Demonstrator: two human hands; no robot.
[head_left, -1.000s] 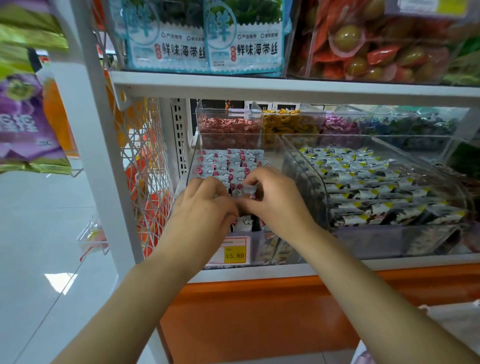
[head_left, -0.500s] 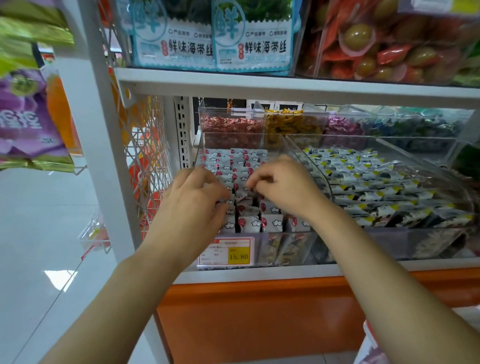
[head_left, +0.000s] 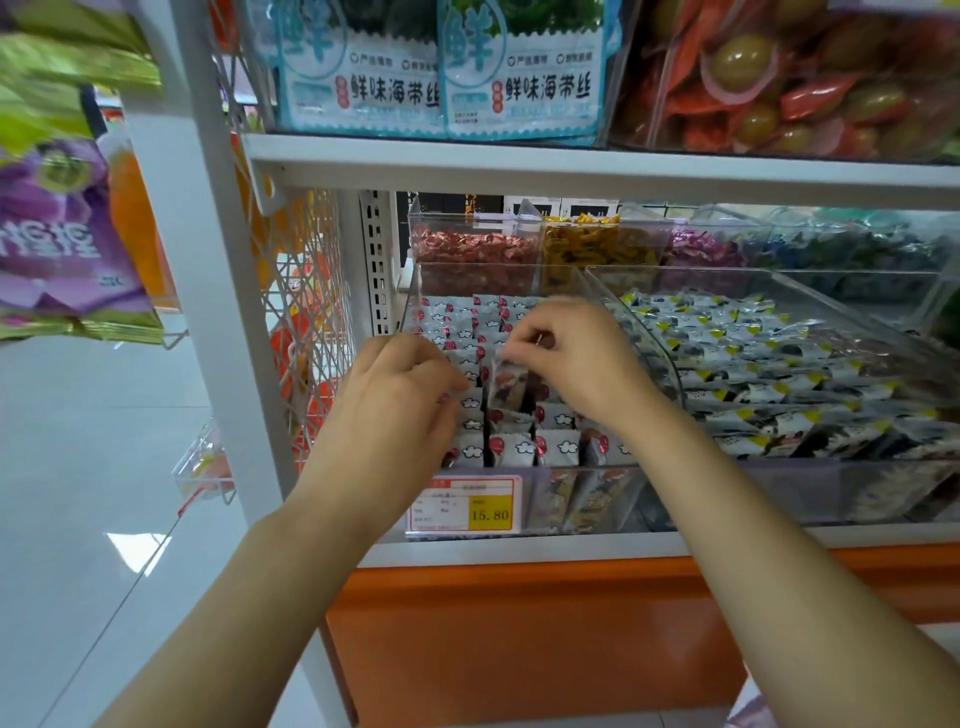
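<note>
Snack packet (head_left: 510, 385), clear bin (head_left: 587, 496), white shelf (head_left: 571, 546), tiled floor (head_left: 78, 493)

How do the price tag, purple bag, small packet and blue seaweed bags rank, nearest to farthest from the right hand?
1. small packet, pinched by the right hand.
2. price tag, below and slightly left, at the front.
3. blue seaweed bags, high above.
4. purple bag, far left.

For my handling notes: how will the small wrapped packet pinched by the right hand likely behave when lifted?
Probably very light: the right hand holds the packet by a fingertip pinch at its top edge. Likely floppy rather than stiff, since it hangs tilted from that pinch. Its shiny film wrapper may slip.
</note>
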